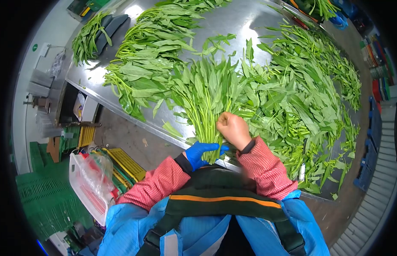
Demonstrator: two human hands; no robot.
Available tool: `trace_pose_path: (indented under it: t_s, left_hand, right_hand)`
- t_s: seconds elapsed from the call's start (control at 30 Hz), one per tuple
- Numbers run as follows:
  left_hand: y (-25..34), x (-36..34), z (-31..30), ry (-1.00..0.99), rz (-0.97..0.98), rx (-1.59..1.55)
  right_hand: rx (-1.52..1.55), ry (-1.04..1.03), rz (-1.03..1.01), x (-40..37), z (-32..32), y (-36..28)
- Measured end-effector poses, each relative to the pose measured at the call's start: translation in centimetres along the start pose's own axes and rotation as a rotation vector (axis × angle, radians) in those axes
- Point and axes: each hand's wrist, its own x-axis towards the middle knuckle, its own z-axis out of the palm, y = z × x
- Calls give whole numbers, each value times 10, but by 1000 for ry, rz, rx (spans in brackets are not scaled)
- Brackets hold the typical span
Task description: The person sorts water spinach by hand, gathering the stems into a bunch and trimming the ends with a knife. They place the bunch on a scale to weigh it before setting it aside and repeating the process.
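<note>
A bunch of water spinach (202, 100) stands over the near table edge, leaves pointing away from me and stems toward me. Around its lower stems my left hand (200, 152), in a blue glove, is closed. My right hand (234, 129), bare, is at the right side of the same stems with its fingers curled into a pinch; what they hold, if anything, is hidden. Just right of the bunch lies a large loose heap of water spinach (296, 89). Beyond it on the left, more greens (153, 64) are laid out in a row.
The metal table (164, 132) has its near edge running diagonally before me. Dark curved pieces (111, 32) lie at its far left beside more greens. On the lower left stand a white basket (85, 187) with clear plastic, a yellow crate (127, 162) and green crates (45, 192).
</note>
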Motion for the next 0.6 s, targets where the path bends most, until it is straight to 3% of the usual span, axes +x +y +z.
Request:
trace_pose_path:
  t_s: [0.53, 0.6]
  left_hand:
    - [-16, 4, -13, 130, 141, 344]
    - [-11, 0, -4, 135, 113, 310]
  right_hand:
    - [-56, -113, 15, -6, -6, 4]
    - [-121, 13, -40, -9, -3, 5]
